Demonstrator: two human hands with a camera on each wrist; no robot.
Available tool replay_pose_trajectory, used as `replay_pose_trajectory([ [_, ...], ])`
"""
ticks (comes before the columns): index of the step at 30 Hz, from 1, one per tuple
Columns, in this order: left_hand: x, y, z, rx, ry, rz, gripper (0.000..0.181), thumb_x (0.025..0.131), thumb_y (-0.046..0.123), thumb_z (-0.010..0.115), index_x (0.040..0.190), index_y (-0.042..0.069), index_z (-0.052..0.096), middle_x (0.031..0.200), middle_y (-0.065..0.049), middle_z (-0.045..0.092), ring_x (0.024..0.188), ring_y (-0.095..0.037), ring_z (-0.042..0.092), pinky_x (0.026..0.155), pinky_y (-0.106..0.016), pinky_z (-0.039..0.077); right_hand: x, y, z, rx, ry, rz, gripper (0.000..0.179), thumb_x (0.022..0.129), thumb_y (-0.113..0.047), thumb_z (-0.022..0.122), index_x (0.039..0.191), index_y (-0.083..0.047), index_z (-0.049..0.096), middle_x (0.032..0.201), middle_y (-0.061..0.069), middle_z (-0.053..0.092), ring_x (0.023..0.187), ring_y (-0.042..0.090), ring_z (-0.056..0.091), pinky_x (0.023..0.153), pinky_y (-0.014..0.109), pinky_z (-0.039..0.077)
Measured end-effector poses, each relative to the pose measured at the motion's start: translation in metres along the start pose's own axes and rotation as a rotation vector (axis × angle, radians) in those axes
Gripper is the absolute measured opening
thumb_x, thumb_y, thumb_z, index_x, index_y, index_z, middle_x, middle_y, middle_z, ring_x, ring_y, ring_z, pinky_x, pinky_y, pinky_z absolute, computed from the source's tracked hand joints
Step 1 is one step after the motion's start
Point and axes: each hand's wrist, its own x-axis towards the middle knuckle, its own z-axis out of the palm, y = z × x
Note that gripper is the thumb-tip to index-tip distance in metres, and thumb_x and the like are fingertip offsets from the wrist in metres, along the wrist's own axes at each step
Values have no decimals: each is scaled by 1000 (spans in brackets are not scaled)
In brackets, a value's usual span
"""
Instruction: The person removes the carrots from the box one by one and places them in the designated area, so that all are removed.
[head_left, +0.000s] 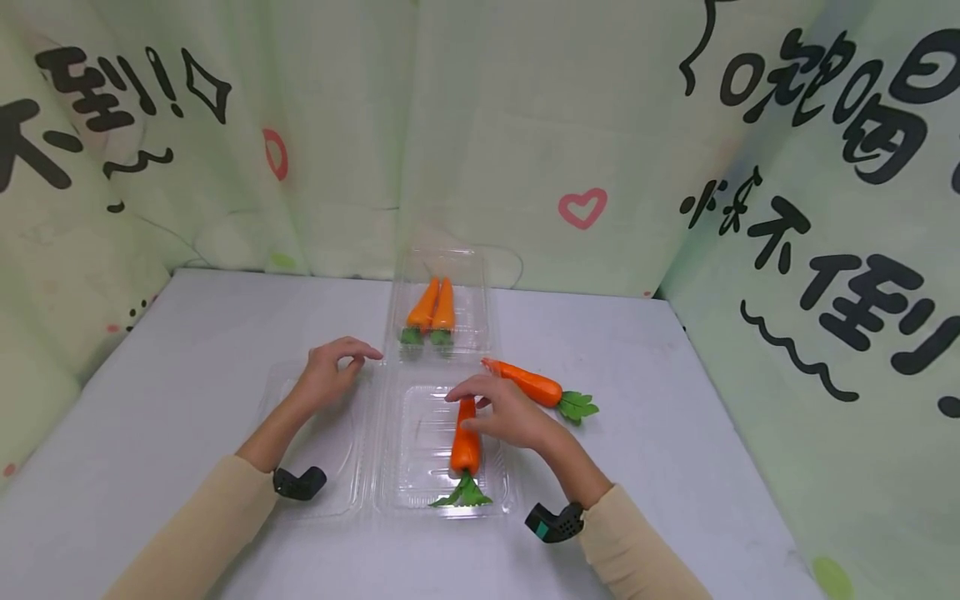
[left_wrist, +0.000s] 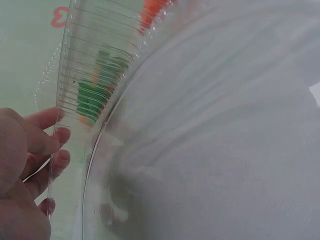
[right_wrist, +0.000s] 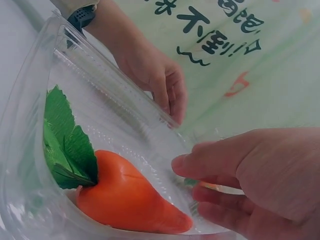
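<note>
Carrot (head_left: 465, 448) lay lengthwise near-to-far in the clear tray (head_left: 422, 442), leaves near, tip far, right hand's (head_left: 506, 412) fingers apart beside it, left hand's (head_left: 332, 372) loosely bent, apart.

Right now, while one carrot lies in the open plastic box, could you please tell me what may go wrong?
The orange carrot with green leaves in the clear plastic box has its leafy top reaching the near wall, so closing might pinch it.

Another orange carrot with a leafy top lies beside the right hand, which could knock it along the white table.

The left forearm crosses the clear plastic lid; raising it might bump the arm.
</note>
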Motion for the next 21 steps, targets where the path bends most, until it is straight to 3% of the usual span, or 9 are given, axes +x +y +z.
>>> replay_pose_trajectory([
  [7, 0, 2, 0, 10, 9, 12, 28, 91, -9, 55, 103, 8, 74, 105, -11, 72, 106, -32, 64, 97, -54, 47, 0, 2, 1, -11, -36, -3, 37, 87, -9, 69, 124, -8, 63, 126, 9, 64, 113, 25, 57, 99, 45, 50],
  [16, 0, 2, 0, 20, 6, 1, 28, 91, -8, 54, 104, 8, 74, 106, -10, 71, 108, -32, 63, 100, -57, 40, -3, 2, 1, -67, -93, 16, 39, 86, -11, 71, 124, -14, 64, 129, 5, 62, 118, 24, 55, 101, 44, 49],
  [21, 1, 0, 1, 19, -1, -10, 28, 91, -8, 54, 104, 8, 74, 106, -10, 71, 107, -31, 63, 99, -55, 45, -3, 3, 2, -81, -140, -2, 39, 87, -7, 69, 125, -14, 64, 129, 5, 62, 122, 23, 53, 104, 45, 46],
])
